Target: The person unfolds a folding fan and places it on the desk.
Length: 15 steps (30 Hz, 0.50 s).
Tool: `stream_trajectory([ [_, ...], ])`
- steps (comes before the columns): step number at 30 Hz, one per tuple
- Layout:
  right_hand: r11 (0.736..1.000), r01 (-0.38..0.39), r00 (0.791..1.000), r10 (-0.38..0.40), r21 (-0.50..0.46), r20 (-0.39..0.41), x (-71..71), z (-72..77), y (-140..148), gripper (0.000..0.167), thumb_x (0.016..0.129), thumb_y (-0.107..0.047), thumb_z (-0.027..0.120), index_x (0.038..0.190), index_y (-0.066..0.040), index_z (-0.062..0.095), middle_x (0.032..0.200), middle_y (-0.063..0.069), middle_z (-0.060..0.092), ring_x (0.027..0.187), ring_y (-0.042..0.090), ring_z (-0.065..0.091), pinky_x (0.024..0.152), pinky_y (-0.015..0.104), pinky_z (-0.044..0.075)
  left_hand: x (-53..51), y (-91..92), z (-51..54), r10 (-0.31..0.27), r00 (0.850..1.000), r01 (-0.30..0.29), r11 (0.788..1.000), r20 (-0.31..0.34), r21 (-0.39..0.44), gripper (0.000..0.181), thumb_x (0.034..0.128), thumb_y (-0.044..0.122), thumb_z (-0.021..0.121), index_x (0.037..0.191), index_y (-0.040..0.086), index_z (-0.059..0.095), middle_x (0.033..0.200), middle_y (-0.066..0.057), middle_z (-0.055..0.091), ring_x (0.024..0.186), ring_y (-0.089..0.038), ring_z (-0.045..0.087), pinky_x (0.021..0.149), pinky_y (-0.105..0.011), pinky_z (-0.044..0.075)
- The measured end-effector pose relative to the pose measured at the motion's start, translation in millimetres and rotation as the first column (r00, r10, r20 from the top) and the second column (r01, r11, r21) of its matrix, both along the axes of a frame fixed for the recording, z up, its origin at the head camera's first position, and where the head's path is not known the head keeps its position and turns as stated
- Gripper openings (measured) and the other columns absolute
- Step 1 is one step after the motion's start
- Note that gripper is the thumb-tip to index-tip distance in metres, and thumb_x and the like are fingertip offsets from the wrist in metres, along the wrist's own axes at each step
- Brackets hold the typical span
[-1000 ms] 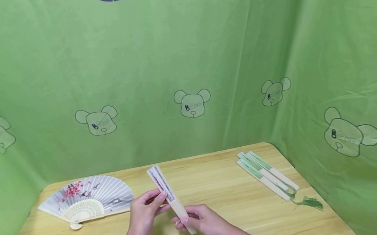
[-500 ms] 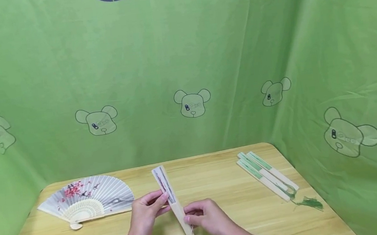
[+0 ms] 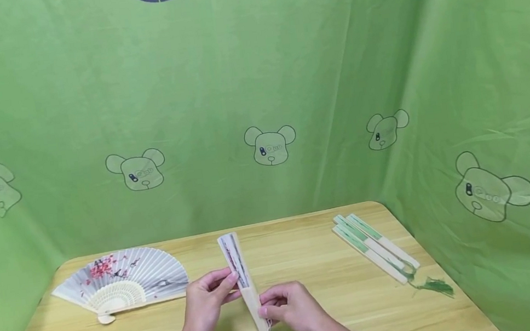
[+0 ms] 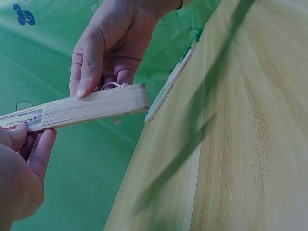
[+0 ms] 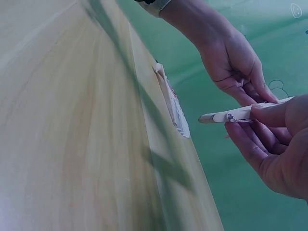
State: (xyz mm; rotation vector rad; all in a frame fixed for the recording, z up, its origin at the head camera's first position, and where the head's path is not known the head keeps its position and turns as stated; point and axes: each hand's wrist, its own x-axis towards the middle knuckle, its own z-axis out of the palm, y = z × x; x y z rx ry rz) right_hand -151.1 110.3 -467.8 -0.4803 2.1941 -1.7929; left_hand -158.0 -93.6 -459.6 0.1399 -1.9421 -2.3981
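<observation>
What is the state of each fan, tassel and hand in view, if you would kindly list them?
Held fan: folded or very nearly so, tilted, in both hands
Flowered fan: spread open, lying on the table
Green-topped fans: folded, lying together
Green tassel: loose, strands splayed
Left hand: pinching the held fan's patterned part
Right hand: pinching its bare wooden part

The pale wooden folding fan (image 3: 246,286) with a printed white-grey leaf is folded narrow and slants. The left hand (image 3: 205,301) pinches its printed part; the right hand (image 3: 294,309) holds its bare wooden end, where a thin cord (image 4: 113,85) shows.
</observation>
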Motion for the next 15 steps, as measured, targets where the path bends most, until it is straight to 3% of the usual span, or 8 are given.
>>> stream_trajectory([
  [6, 1.0, 0.003, 1.0, -0.003, 0.006, -0.026, 1.5, -3.2, 0.1, 0.018, 0.09, -0.001, 0.076, 0.105, 0.006, 0.076, 0.097, 0.021, 0.078, 0.077, 0.009, 0.071, 0.069, 0.024, 0.069, 2.2, 1.7, 0.1, 0.005, 1.0, -0.005, 1.0, -0.011, -0.019, 0.026, 0.0938, 0.002, 0.073, 0.116, -0.012, 0.07, 0.104, -0.02, 0.077, 0.086, -0.018, 0.077, 0.08, -0.033, 0.071],
  [15, 0.998, 0.032, 0.999, -0.031, -0.049, 0.02, 4.7, -5.9, -1.4, 0.022, 0.09, -0.003, 0.077, 0.109, 0.008, 0.074, 0.101, 0.024, 0.077, 0.08, 0.012, 0.073, 0.072, 0.026, 0.07, 6.6, 2.5, 0.1, 0.021, 1.0, -0.022, 0.998, -0.017, -0.053, 0.028, 0.0952, 0.005, 0.072, 0.118, -0.01, 0.07, 0.109, -0.021, 0.077, 0.088, -0.016, 0.077, 0.08, -0.034, 0.071],
])
